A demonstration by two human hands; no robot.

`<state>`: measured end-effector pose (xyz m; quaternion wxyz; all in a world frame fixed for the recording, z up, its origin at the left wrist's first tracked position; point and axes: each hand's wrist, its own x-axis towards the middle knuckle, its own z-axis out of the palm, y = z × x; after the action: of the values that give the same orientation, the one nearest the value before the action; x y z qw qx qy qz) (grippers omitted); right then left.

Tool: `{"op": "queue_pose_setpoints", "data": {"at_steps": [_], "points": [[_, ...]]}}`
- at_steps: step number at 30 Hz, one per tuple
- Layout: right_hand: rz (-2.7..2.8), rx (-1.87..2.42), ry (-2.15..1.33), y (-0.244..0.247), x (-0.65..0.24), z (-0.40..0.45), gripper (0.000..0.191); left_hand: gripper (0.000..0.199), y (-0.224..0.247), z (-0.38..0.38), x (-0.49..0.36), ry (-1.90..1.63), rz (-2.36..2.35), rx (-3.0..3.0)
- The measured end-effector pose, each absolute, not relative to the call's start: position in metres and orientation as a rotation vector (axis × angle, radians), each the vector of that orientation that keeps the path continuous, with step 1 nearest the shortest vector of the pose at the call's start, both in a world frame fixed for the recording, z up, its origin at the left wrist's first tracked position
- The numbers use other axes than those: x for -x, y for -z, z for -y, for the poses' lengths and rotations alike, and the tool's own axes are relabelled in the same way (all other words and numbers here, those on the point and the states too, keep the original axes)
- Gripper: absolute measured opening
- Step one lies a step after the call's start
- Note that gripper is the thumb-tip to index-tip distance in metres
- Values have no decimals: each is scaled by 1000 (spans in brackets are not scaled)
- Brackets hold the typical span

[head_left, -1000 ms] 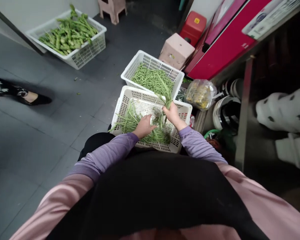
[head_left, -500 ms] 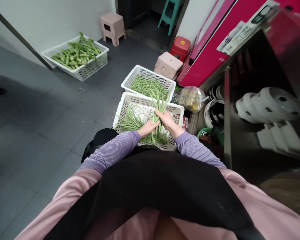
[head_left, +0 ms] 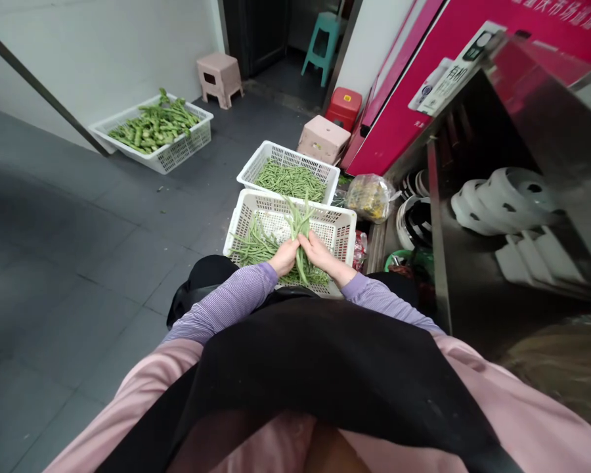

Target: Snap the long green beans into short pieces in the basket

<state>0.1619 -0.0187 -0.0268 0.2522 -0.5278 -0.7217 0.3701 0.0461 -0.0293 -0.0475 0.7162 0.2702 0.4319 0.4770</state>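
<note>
Bean bunch (head_left: 300,222), pinched by left hand (head_left: 284,257) and right hand (head_left: 321,252) together, above the basket (head_left: 345,223) beneath them; loose beans (head_left: 254,244) lie left of the hands. Likely step: evening or snapping; next move probably needs firm pinch.

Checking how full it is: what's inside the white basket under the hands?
Inside the basket, long green beans lie at left and small green pieces toward the near side; bare bottom shows beyond. The left hand, right hand and held bunch hide what's beneath.
</note>
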Motion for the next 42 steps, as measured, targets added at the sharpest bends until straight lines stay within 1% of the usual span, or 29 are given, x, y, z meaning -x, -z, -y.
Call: {"op": "queue_pose_setpoints", "data": {"at_steps": [4, 7, 10, 13, 15, 16, 19, 21, 23, 25, 30, 35, 38, 40, 42], "points": [[2215, 1483, -871, 31, -154, 16, 60, 43, 44, 24, -40, -1021, -805, -416], [2379, 1427, -846, 27, -157, 7, 62, 33, 42, 19, -31, -993, -795, -401], [2384, 1379, -753, 18, -167, 2, 56, 18, 41, 9, -22, -1064, -837, -315], [2153, 1402, -696, 11, -177, 11, 37, 12, 39, -5, -13, -1120, -881, -191], [1924, 1474, -788, 12, -179, 25, 24, 9, 37, -13, -8, -1113, -892, -164], [1806, 1521, -909, 13, -179, 33, 24, 8, 37, -16, -7, -1116, -892, -159], [1422, 1573, -1461, 21, -172, 55, 37, 8, 38, -20, -5, -1165, -879, -153], [1221, 1517, -1695, 23, -165, 63, 41, 12, 40, -19, -6, -1176, -875, -185], [1161, 1485, -1738, 23, -159, 67, 42, 21, 41, -17, -7, -1167, -874, -238], [1201, 1500, -1756, 22, -156, 67, 42, 26, 40, -14, -7, -1177, -878, -272], [1243, 1569, -1848, 25, -158, 66, 35, 21, 33, -13, -4, -1256, -913, -342], [1229, 1563, -1699, 21, -175, 54, 24, 15, 31, -18, 8, -1384, -1187, -668], [1167, 1531, -1794, 15, -191, 47, 29, 15, 29, -20, 17, -1349, -1250, -853], [1137, 1583, -1831, 14, -200, 46, 36, 15, 28, -21, 21, -1321, -1215, -856], [1113, 1620, -1797, 15, -205, 49, 43, 15, 28, -22, 23, -1336, -1188, -793]]}}
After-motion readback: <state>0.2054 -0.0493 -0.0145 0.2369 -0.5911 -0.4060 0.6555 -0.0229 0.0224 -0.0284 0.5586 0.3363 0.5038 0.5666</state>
